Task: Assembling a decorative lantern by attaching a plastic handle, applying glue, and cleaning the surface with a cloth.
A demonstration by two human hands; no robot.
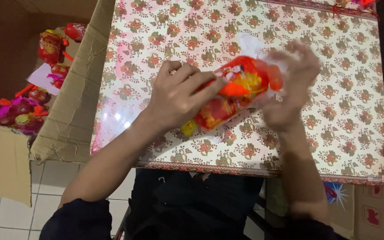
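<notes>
I am looking down at my bench [334, 133], which is covered by a glossy sheet printed with small red and brown flowers on a cream ground, edged by a darker patterned border along the near side; light glares off it in a pale pink patch near the left edge. My left hand [178, 95] is closed over the near end of a clear plastic packet of red, orange and yellow toys [234, 91], fingers wrapped across its top, while my right hand [290, 89] grips the far end, blurred, with the fingers spread around the crumpled clear plastic there. The packet lies slanted between my hands, held just above the middle of the bench. To my left an open cardboard box [74, 106] leans against the bench edge, its flap worn and creased, and inside it lies a heap of more red packets with pink and orange bits [32, 98]. Below the box the floor is pale square tile [54, 178]. At the lower right, under the bench edge, stand more cartons with red printing [374, 209]. My dark sleeves and dark clothing fill the bottom of the view.
</notes>
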